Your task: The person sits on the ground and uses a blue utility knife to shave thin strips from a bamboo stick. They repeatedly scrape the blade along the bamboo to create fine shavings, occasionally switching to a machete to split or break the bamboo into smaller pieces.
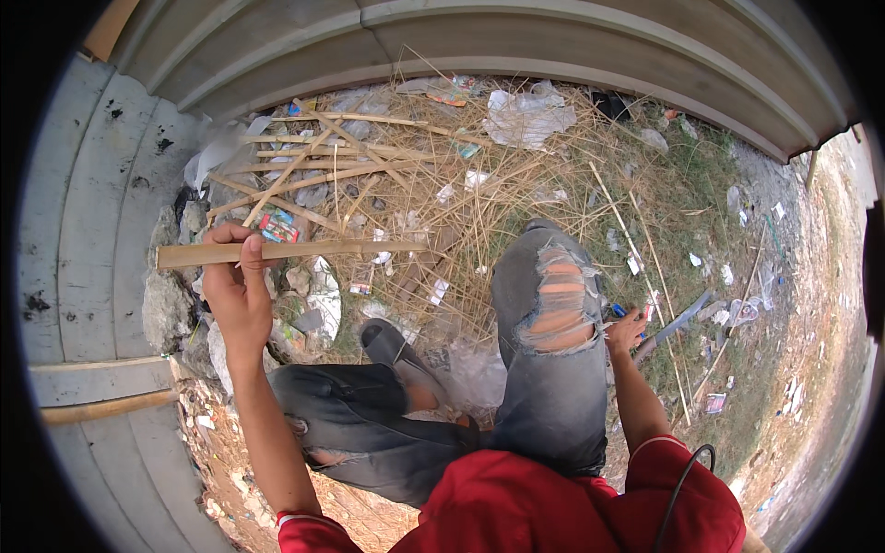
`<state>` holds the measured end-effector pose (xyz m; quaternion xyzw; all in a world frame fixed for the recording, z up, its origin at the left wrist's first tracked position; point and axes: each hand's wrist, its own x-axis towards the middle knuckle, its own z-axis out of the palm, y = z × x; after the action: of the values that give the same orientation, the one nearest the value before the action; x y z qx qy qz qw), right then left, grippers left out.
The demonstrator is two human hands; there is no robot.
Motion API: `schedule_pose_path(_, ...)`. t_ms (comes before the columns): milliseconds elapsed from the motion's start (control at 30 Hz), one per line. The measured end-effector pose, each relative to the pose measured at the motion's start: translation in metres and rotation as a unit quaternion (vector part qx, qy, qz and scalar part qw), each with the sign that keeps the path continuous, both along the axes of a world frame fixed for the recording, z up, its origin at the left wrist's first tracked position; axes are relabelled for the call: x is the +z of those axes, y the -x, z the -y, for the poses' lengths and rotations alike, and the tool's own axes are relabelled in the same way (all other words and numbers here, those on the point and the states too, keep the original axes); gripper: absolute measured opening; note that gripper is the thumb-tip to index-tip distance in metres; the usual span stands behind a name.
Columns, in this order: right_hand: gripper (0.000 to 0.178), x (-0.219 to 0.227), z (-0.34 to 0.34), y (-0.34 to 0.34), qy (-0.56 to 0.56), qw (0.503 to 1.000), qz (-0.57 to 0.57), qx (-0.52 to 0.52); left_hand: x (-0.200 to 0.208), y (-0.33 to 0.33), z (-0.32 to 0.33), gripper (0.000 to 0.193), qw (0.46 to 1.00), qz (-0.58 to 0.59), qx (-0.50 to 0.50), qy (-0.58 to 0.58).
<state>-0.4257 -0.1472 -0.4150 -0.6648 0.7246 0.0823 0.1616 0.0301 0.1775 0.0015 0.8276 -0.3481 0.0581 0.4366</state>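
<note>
My left hand (238,290) is closed around a flat, pale bamboo strip (341,249), raised above the ground. The strip lies nearly level across the view, its wide end to the left of my hand and its narrow end out to the right. My right hand (627,332) is low beside my right knee, back upward, its fingers looking stretched out. Right beside it is a knife with a long blade (687,316), pointing away to the right. The knife's handle (643,349) meets the edge of the hand; no grip on it shows.
Several bamboo strips (323,170) lie crossed on the straw-littered ground ahead. Rough stones (168,290) edge a grey panelled surface (88,230) on the left. A corrugated metal wall (516,41) curves across the far side. A thin long stick (627,235) lies near the knife, among plastic scraps.
</note>
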Motion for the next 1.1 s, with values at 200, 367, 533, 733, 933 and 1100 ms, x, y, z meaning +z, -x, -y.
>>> schedule_pose_path(200, 0.088, 0.003, -0.008, 0.031, 0.078, 0.995, -0.046, -0.038, 0.0, 0.012, 0.001, 0.018, 0.994, 0.047, 0.052, 0.082)
schedule_pose_path(367, 0.086, -0.027, -0.02, 0.088, 0.06, 0.991, -0.026, -0.118, 0.001, 0.01, 0.004, 0.015, 0.998, 0.022, 0.028, 0.06)
schedule_pose_path(533, 0.063, -0.093, -0.004, 0.142, 0.05, 0.991, 0.075, -0.102, 0.01, 0.0, -0.004, 0.014, 0.996, 0.024, 0.055, 0.06)
schedule_pose_path(733, 0.016, -0.091, 0.04, 0.151, -0.149, 0.814, 0.451, -0.335, 0.004, -0.017, -0.001, 0.016, 0.998, 0.018, 0.06, 0.021)
schedule_pose_path(933, 0.022, 0.008, 0.072, 0.111, -0.217, 0.75, 0.541, -0.313, 0.007, -0.032, 0.013, 0.02, 0.993, 0.111, 0.032, 0.024)
schedule_pose_path(1100, 0.026, 0.2, 0.037, -0.017, -0.159, 0.581, 0.7, -0.383, 0.0, -0.043, 0.013, 0.018, 0.989, 0.138, 0.039, 0.035)
